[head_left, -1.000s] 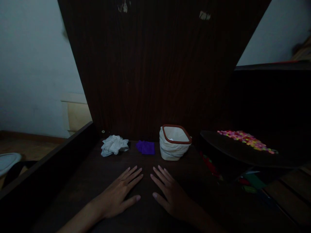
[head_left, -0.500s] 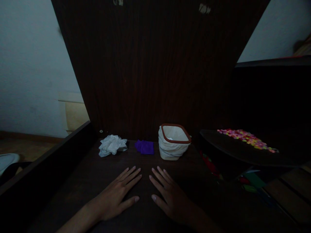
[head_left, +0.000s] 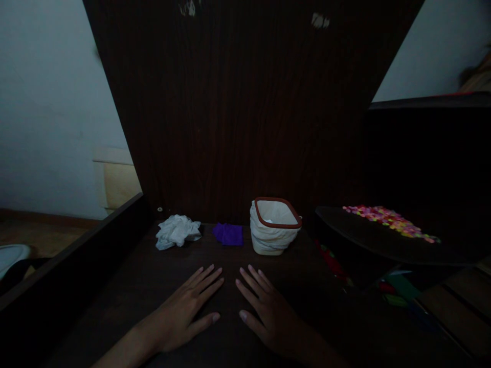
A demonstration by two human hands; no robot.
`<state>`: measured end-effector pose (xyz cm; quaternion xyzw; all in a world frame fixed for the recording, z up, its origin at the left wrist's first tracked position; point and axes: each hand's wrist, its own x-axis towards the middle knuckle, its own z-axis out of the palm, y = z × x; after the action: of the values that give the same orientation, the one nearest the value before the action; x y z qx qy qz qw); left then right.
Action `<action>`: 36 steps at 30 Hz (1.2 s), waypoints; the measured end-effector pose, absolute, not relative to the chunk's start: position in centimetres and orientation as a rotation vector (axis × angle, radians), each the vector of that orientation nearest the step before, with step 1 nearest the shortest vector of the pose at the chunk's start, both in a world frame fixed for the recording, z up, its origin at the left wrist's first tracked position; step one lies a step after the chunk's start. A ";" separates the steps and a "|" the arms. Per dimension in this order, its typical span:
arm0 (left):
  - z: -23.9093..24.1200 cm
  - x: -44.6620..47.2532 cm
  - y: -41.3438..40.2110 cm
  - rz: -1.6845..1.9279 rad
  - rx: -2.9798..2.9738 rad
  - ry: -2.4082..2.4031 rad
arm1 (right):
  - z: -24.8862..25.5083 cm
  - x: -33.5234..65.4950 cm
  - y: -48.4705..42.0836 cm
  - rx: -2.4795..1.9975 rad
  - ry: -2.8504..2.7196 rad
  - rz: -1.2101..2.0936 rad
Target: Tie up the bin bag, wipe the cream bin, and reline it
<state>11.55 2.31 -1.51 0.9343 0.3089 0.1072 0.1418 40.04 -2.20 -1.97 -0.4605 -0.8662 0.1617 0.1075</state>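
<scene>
My left hand (head_left: 187, 309) lies flat on the dark wooden surface (head_left: 215, 347), fingers spread, holding nothing. Mirroring it, my right hand (head_left: 268, 312) also rests palm down with its fingers apart. Beyond my left fingertips sits a crumpled white plastic bag (head_left: 178, 231). A small folded purple cloth (head_left: 229, 234) lies between that bag and a bin. The small bin (head_left: 271, 240) has a brown square rim and a white bag lining it, folded down over its outside. Neither hand touches any of these three things.
A tall dark wooden panel (head_left: 238, 112) rises behind the objects. Along the left runs a raised dark edge board (head_left: 72, 250). To the right, a dark curved shelf (head_left: 345, 230) carries a heap of pink and yellow pieces (head_left: 391, 221), with red and green items beneath it.
The view has tilted up very slightly, so everything sits a few pixels lower. Both hands and the objects keep their places.
</scene>
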 end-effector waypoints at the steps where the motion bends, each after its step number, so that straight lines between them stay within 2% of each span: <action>1: -1.5 11.6 2.3 0.312 2.699 0.890 | -2.0 40.1 -2.2 -1.357 -2.549 0.476; 36: -1.5 11.5 2.3 0.271 2.688 0.901 | -2.1 40.2 -2.3 -1.310 -2.565 0.428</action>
<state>11.50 2.34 -1.52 0.9336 0.3131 0.0942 0.1463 40.24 -2.34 -2.14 -0.4469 -0.8751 0.1459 0.1148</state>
